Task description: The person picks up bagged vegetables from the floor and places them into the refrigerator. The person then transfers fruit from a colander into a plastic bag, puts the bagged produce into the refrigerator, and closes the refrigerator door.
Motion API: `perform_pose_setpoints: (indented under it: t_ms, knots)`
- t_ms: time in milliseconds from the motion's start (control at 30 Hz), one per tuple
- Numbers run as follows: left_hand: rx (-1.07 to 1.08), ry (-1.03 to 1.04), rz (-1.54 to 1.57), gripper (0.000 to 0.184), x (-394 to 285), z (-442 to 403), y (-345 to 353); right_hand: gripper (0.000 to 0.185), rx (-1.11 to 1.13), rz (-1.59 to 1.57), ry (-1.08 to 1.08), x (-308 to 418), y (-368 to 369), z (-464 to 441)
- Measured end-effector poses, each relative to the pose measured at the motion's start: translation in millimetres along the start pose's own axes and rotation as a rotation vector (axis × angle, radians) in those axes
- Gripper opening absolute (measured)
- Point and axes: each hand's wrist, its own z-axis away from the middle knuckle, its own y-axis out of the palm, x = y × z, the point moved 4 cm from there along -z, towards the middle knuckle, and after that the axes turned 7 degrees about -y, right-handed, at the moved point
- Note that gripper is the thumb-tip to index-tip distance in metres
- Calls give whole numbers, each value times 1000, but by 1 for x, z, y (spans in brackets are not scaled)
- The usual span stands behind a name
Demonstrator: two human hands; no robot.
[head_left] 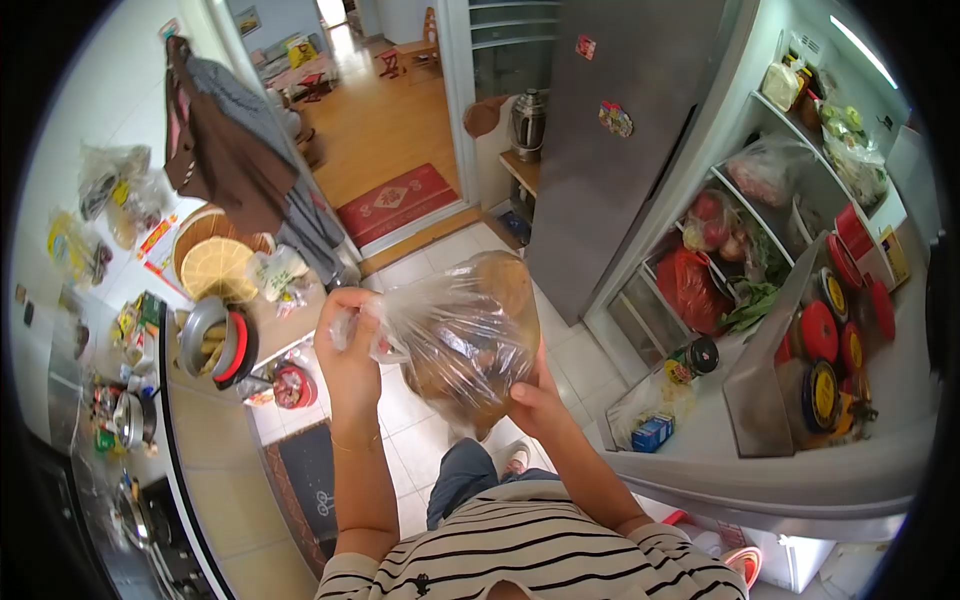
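Observation:
A clear plastic bag (455, 335) with large brownish, rounded contents hangs in front of my body; what the contents are I cannot make out. My left hand (350, 335) is closed on the bag's gathered neck. Against the bag's lower right side, my right hand (540, 400) grips it with the thumb on the near face and the fingers hidden behind. To my right stands an open fridge, its door shelf (765, 400) holding several jars with red and yellow lids. Inside are bagged foods, among them a red bag (690, 290) and leafy greens (750, 312).
The counter at left carries a metal pot (208, 340), a round woven-looking lid (218, 268) and a small bag (280, 275). The grey fridge door (620, 130) stands ahead, beside a doorway with a red mat (400, 203). A dark floor mat (305, 480) lies below.

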Motion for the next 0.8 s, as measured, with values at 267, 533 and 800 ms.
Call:
perform_pose_setpoints:
  t_ms: [267,533,800]
  knots:
    - [227,245,-207,7,17,-130,46,78,-181,-21,-29,-19,-65,-109]
    - [458,399,-335,13,32,-241,106,77,-437,-149,157,-12,-101,-221]
    - [696,504,-417,6,58,-266,185,66,-617,17,36,49,-156,-229]
